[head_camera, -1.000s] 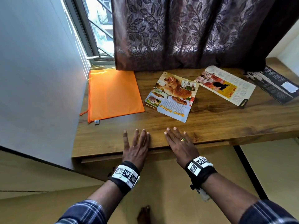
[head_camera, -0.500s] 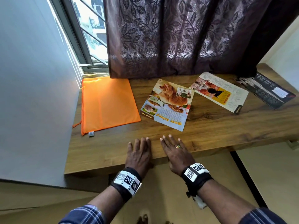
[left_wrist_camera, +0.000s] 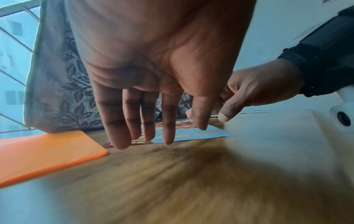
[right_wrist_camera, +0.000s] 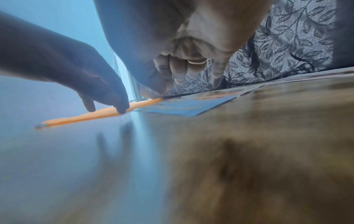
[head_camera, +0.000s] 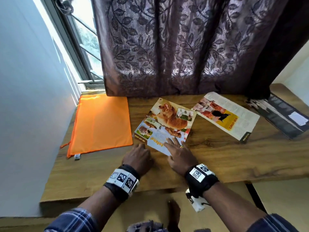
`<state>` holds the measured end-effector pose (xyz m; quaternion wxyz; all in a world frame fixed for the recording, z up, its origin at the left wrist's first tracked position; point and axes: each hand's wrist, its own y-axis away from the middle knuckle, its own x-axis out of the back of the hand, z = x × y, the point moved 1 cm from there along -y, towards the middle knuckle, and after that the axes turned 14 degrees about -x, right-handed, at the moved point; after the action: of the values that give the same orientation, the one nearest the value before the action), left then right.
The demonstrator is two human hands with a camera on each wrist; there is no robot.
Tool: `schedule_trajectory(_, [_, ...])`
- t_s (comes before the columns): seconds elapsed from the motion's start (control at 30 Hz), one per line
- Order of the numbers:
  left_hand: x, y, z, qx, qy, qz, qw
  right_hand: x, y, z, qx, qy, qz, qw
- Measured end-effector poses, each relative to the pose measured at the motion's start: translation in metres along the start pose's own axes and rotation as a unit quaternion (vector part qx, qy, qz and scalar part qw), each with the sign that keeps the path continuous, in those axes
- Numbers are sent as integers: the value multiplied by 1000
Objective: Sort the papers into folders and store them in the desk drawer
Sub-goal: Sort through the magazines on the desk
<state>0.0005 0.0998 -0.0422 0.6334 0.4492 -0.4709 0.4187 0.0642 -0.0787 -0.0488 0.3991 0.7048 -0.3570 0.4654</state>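
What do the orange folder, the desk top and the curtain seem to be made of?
Orange folder: probably thin woven fabric or mesh, matte, with a stitched edge, a small tag and a pull cord.
Desk top: wood-grain surface with a faint sheen, possibly laminate rather than solid wood.
Curtain: dark woven cloth with a shiny leaf pattern, hanging in soft folds.

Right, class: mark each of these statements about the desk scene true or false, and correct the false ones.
1. The orange folder lies at the desk's window end. True.
2. The right hand rests its fingers on the bear page. True.
3. The left hand grips the orange folder. False: it hovers at the bear page's near corner, holding nothing.
4. Three printed pages lie on the desk. True.
5. The dark page lies inside the folder. False: it lies on the desk's far right.
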Motion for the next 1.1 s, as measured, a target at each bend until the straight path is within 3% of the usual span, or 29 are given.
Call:
schedule_trajectory(0.2, [13, -56, -4, 72, 6, 24, 997, 25, -59, 54, -19, -84, -19, 996])
schedule_trajectory(0.5, [12, -105, -16, 174, 40, 15, 984, 39, -111, 93, 0, -8, -44, 999])
schedule_trajectory(0.7, [5, -118, -27, 226, 29, -26, 973, 40, -121, 99, 9, 69, -115, 991])
schedule_trajectory(1.0, [5, -129, -44, 265, 85, -39, 960, 63, -108, 91, -17, 11, -129, 991])
schedule_trajectory(1.1, [8, -134, -49, 270, 92, -16, 958, 67, -103, 85, -35, 5, -130, 991])
